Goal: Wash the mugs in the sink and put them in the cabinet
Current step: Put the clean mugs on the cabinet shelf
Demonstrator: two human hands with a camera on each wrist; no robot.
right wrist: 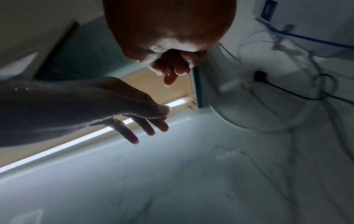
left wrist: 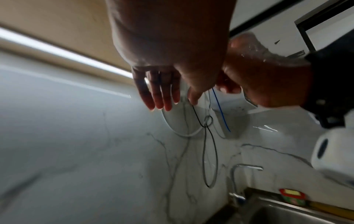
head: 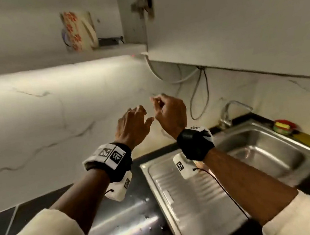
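Head view: mug [head: 77,30] in cabinet [head: 130,13], well above both empty hands.

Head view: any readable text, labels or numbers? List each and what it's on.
No readable words or numbers.
Left wrist band: black-and-white square marker patterns, not text.
Right wrist unit: same kind of marker, not text.
Mug in the cabinet: orange flowers only.
Red-green-yellow item by the sink: too blurred.

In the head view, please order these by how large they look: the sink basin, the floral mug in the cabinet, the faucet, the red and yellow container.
1. sink basin
2. floral mug
3. faucet
4. red and yellow container

The mug and faucet look similar, so their order is unsure.
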